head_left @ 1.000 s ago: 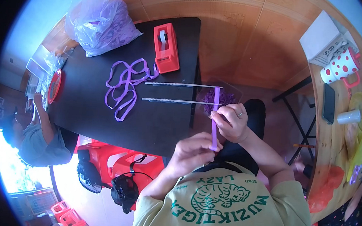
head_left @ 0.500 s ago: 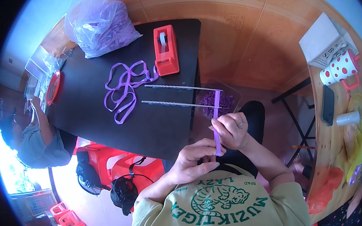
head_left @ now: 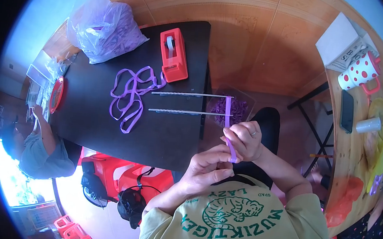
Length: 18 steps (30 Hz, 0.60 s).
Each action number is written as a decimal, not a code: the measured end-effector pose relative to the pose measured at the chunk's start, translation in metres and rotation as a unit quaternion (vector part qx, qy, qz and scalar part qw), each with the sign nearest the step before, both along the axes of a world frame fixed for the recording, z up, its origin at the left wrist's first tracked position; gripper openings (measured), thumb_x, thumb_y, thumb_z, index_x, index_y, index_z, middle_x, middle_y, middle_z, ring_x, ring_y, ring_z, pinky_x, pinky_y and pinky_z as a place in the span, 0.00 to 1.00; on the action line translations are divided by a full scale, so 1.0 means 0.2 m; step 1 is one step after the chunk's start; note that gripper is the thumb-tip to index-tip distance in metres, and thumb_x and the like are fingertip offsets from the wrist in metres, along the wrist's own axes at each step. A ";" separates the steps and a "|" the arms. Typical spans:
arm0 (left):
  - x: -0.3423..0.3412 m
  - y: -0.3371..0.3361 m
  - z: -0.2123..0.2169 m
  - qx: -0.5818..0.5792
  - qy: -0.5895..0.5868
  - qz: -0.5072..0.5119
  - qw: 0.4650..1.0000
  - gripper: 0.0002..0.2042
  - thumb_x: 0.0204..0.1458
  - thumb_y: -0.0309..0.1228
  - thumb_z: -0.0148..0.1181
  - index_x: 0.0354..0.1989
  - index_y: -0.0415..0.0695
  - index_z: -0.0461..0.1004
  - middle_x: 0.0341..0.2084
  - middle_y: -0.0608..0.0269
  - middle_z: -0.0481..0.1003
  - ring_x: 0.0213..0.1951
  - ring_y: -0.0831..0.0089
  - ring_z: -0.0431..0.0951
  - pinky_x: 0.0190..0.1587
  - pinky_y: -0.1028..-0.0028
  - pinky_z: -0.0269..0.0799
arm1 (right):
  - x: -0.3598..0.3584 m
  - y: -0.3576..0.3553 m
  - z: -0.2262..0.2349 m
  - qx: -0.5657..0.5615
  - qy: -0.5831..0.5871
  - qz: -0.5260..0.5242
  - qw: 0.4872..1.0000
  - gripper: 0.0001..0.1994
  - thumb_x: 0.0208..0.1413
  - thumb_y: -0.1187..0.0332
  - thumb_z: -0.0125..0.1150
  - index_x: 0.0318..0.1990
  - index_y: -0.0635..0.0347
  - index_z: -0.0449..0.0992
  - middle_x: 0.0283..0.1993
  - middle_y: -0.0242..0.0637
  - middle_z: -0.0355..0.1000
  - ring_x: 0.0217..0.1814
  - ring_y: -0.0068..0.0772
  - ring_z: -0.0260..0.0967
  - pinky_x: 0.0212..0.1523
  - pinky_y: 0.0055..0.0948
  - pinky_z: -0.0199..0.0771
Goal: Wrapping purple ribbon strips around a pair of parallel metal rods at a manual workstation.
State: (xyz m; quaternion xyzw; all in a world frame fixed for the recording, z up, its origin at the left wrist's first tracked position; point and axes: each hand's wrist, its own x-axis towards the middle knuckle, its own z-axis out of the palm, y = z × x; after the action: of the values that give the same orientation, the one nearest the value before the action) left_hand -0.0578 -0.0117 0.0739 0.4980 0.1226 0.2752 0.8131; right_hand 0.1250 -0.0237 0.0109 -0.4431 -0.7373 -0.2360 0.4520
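Note:
A purple ribbon (head_left: 228, 106) spans the ends of two thin metal rods (head_left: 174, 111) that stick out past the table's right edge. It runs down from the rods to my hands. My right hand (head_left: 245, 139), with a ring on one finger, pinches the ribbon just below the nearer rod. Lower and to the left, my left hand (head_left: 209, 166) is closed on the ribbon's lower end, which bends between the two hands. Under the rod tips sits a clear container (head_left: 213, 107) of small purple ribbon pieces (head_left: 242, 109); my hands are beside it.
On the black table (head_left: 87, 125) lie a loose purple ribbon length (head_left: 134, 98), a red tape dispenser (head_left: 175, 64) and a filled plastic bag (head_left: 104, 31). A wooden table (head_left: 345, 149) on the right holds a dotted cup (head_left: 359, 72) and a phone (head_left: 347, 111). Another person (head_left: 47, 153) sits left.
My hands have come closer together, the left one moving up toward the right. The ribbon between them has gone from straight to bent.

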 end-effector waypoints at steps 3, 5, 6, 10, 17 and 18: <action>0.00 0.05 0.08 0.033 0.014 0.006 0.999 0.14 0.49 0.21 0.57 0.45 0.31 0.73 0.46 0.49 0.69 0.35 0.72 0.74 0.39 0.75 0.70 | -0.01 0.02 0.08 -0.030 0.025 0.020 0.999 0.12 0.40 0.71 0.63 0.36 0.62 0.74 0.32 0.34 0.67 0.31 0.31 0.64 0.30 0.29 0.59; 0.01 0.10 0.19 0.222 0.134 0.071 0.963 0.14 0.48 0.17 0.56 0.45 0.30 0.73 0.47 0.49 0.69 0.36 0.73 0.74 0.39 0.77 0.70 | 0.01 0.05 0.14 -0.058 0.050 0.030 0.997 0.11 0.40 0.73 0.62 0.35 0.62 0.74 0.32 0.35 0.67 0.30 0.31 0.64 0.31 0.30 0.60; 0.05 0.08 0.27 0.325 0.176 0.169 0.914 0.14 0.46 0.14 0.55 0.44 0.29 0.72 0.47 0.49 0.69 0.37 0.73 0.74 0.38 0.78 0.69 | 0.03 0.06 0.15 -0.089 0.076 0.038 0.992 0.10 0.41 0.74 0.61 0.34 0.62 0.73 0.32 0.36 0.67 0.30 0.32 0.63 0.31 0.31 0.60; 0.03 0.05 0.21 0.401 0.121 0.402 0.814 0.13 0.46 0.13 0.53 0.42 0.29 0.73 0.45 0.49 0.71 0.38 0.73 0.74 0.36 0.79 0.70 | 0.07 0.19 0.20 -0.257 0.382 0.104 0.882 0.03 0.54 0.75 0.55 0.31 0.67 0.72 0.29 0.35 0.64 0.28 0.24 0.60 0.30 0.24 0.59; 0.12 -0.02 -0.30 0.050 0.125 0.032 0.990 0.08 0.55 0.20 0.52 0.40 0.31 0.75 0.39 0.57 0.72 0.37 0.76 0.75 0.38 0.79 0.72 | 0.22 0.41 0.12 -0.396 0.540 0.207 0.713 0.08 0.58 0.70 0.58 0.30 0.64 0.76 0.27 0.27 0.70 0.29 0.14 0.62 0.31 0.18 0.61; 0.12 -0.02 -0.39 0.030 0.159 0.053 0.985 0.08 0.55 0.20 0.52 0.41 0.32 0.75 0.39 0.59 0.72 0.37 0.77 0.74 0.38 0.79 0.72 | 0.22 0.42 0.11 -0.396 0.539 0.207 0.714 0.08 0.58 0.70 0.58 0.30 0.64 0.76 0.27 0.27 0.70 0.29 0.14 0.62 0.31 0.18 0.61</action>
State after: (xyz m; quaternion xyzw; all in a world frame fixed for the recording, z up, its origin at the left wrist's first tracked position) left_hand -0.0330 -0.0148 -0.0033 0.5527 0.2681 0.2393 0.7519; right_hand 0.1693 0.0612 0.0335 -0.4698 -0.4676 0.4565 0.5935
